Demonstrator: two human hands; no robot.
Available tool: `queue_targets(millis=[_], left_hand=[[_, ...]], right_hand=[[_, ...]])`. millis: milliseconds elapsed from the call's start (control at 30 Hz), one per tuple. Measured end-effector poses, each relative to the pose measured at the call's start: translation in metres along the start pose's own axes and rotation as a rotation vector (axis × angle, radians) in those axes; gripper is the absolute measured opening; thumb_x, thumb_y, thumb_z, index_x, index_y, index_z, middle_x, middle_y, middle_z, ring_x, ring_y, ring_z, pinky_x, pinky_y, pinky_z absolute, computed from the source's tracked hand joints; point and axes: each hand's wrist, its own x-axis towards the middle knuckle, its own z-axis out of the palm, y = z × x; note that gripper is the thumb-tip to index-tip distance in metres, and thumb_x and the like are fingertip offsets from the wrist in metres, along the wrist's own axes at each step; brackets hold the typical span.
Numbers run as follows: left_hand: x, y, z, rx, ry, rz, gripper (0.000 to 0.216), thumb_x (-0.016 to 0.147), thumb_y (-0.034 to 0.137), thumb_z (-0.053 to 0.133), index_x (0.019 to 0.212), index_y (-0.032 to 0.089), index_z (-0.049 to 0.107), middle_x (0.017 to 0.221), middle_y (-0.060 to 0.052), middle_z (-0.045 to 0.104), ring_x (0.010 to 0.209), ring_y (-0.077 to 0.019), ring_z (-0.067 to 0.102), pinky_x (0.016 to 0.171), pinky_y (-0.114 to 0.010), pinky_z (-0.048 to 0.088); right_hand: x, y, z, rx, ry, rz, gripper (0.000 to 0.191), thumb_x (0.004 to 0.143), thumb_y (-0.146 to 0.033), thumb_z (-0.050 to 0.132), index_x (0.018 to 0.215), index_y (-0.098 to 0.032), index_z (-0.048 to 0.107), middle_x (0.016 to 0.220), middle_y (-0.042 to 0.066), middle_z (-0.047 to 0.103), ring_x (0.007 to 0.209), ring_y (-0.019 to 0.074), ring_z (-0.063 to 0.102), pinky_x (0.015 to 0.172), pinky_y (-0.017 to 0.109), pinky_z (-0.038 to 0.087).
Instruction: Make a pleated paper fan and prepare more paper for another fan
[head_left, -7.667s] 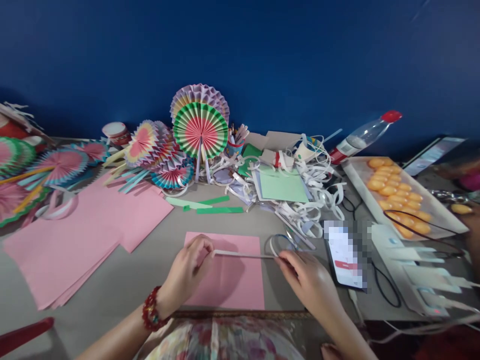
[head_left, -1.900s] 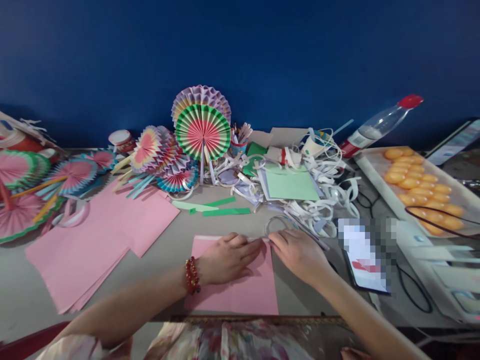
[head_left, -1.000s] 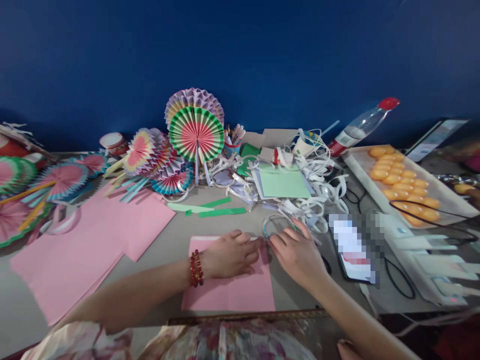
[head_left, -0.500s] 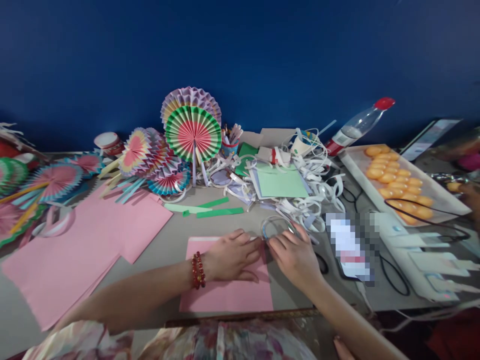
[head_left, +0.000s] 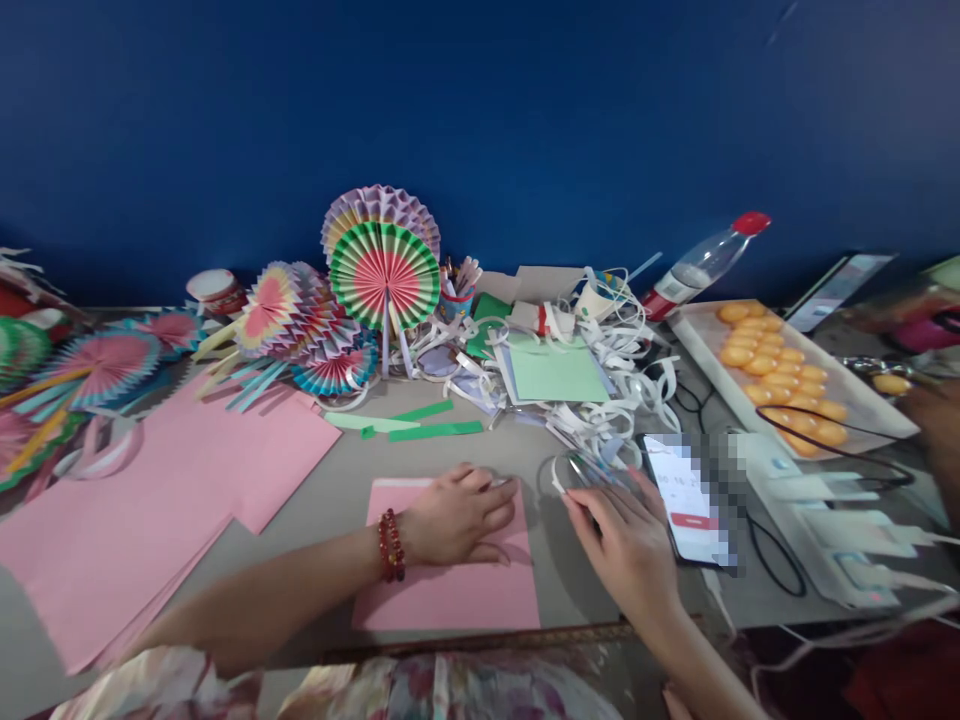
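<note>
Right hand (head_left: 619, 530) has shifted rightward, off the pink paper sheet (head_left: 450, 600) at lower centre; its fingers seemingly pinch a tape roll (head_left: 556, 473) | left hand (head_left: 454, 515) flat on sheet, grasping nothing | apparently taping top edge | next likely calls for steady pressing

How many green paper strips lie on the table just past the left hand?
3: a pale strip at left, a darker strip slanting behind it, and a lower strip nearest the left hand. A small green bit may be another's end; more may be hidden.
</note>
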Motion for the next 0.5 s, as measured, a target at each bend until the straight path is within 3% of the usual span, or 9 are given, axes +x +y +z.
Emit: queue_targets(millis=[100,233,367,500], left_hand=[[0.002,-0.004,-0.003,-0.103,0.052,-0.08,0.046,0.094,0.057,0.052,0.117,0.017,0.061,0.136,-0.012,0.057,0.111,-0.0266,0.053,0.095,-0.04,0.04],[0.004,-0.004,-0.022,-0.419,0.256,-0.303,0.02,0.099,0.034,0.051,0.1,0.019,0.064,0.124,-0.009,0.062,0.111,-0.0223,0.055,0.097,-0.036,0.042],[0.005,0.005,-0.05,-0.706,0.403,-0.456,0.014,0.098,0.03,0.054,0.094,0.02,0.064,0.095,-0.003,0.066,0.095,-0.0177,0.059,0.087,-0.029,0.045],[0.004,0.016,-0.063,-0.766,0.419,-0.508,0.013,0.095,0.031,0.061,0.09,0.021,0.066,0.089,-0.002,0.066,0.09,-0.0179,0.06,0.084,-0.029,0.044]], right_hand=[[0.001,-0.004,-0.008,0.147,0.018,-0.025,0.006,0.094,-0.016,0.058,0.091,-0.022,0.059,0.075,-0.001,0.066,0.068,0.0157,0.063,0.107,0.047,0.037],[0.009,-0.02,-0.011,0.246,0.029,-0.048,0.007,0.094,-0.015,0.059,0.091,-0.022,0.058,0.076,-0.002,0.066,0.068,0.0153,0.063,0.103,0.044,0.041],[0.016,-0.033,-0.012,0.288,0.038,-0.067,0.009,0.093,-0.015,0.058,0.088,-0.023,0.058,0.071,-0.003,0.063,0.065,0.0148,0.061,0.103,0.044,0.042],[0.02,-0.042,-0.012,0.321,0.033,-0.089,0.014,0.092,-0.011,0.055,0.088,-0.024,0.057,0.07,-0.003,0.062,0.066,0.0152,0.06,0.104,0.046,0.042]])
